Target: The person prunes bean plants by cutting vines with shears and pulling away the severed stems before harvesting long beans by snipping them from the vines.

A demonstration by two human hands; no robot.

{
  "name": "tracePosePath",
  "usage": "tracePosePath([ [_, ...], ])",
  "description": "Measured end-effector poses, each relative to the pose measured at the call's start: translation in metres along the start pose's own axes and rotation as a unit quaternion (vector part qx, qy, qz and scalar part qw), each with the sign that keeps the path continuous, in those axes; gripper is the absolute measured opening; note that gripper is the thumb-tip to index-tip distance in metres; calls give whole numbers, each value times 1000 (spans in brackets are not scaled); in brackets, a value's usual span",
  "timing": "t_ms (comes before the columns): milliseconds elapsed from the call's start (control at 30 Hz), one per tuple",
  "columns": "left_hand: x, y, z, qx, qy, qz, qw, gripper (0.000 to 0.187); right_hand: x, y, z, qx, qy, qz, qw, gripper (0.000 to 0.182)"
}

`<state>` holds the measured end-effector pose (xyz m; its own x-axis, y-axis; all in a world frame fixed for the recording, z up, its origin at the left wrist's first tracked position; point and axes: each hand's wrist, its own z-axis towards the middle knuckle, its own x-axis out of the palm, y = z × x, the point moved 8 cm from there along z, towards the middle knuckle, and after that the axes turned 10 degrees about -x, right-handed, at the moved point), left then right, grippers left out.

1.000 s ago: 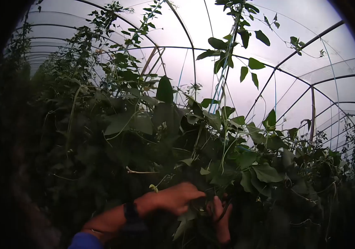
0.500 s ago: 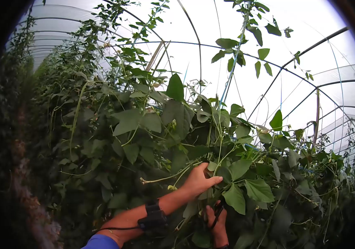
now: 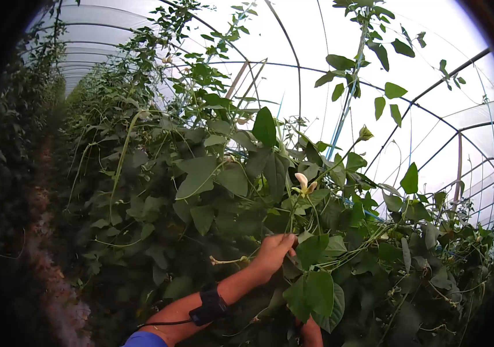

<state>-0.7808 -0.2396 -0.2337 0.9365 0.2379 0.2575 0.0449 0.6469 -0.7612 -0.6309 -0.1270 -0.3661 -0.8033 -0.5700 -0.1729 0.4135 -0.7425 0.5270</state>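
Note:
My left hand [image 3: 274,253] is in the middle of the head view, its thumb and fingers pinched around thin green vine stems [image 3: 291,224] within the foliage. Above it, a pale flower [image 3: 303,184] stands on one of the vines. Broad green leaves [image 3: 319,291] hang just right of the hand. Lower down, my right hand [image 3: 310,333] is mostly covered by these leaves, so its fingers and anything in them are hidden. A thin stalk with a withered tip [image 3: 224,261] sticks out left of my left wrist, which is near a black strapped device [image 3: 209,306].
Dense climbing vines [image 3: 160,191] fill the row ahead. A narrow dirt path [image 3: 50,260] runs along the left. Blue strings [image 3: 344,110] rise to the curved metal frame [image 3: 432,115] of a plastic-covered tunnel. A long thin bean pod [image 3: 122,156] hangs at the left.
The view has shifted, moving plants rightward. My left hand has closed its thumb in. Leaves now cover my right hand, which earlier showed a black looped handle. Vines with a flower have swung into view.

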Motion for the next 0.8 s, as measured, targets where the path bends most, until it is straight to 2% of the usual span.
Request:
tracePosePath([
  [100,-18,1,-19,21,11,-18,1000,30,9,18,5,-32,0,-70,997,22],
  [267,-52,-2,-62,67,-32,-4,997,29,22,40,8,-58,17,-147,987,23],
  [333,-62,1,-76,72,0,-43,997,27,30,55,8,-52,42,-154,986,24],
  [400,-75,3,-93,70,-4,-74,995,25,51,87,4,-139,127,-267,945,33],
  [433,-83,4,-100,84,-3,-73,994,25,52,77,-3,-186,115,-289,932,42],
  [467,-89,5,-108,97,-1,-74,993,26,59,79,-4,-186,122,-283,933,42],
  [567,-113,10,-130,99,-50,-96,989,25,77,78,-6,-151,156,-310,926,45],
  [667,-135,10,-152,111,-99,-129,981,25,92,73,-11,-198,176,-320,909,49],
  [733,-152,15,-165,121,-129,-150,973,23,99,75,-16,-252,157,-317,901,51],
  [800,-163,18,-178,116,-152,-156,969,19,106,81,-18,-248,174,-314,900,51],
])
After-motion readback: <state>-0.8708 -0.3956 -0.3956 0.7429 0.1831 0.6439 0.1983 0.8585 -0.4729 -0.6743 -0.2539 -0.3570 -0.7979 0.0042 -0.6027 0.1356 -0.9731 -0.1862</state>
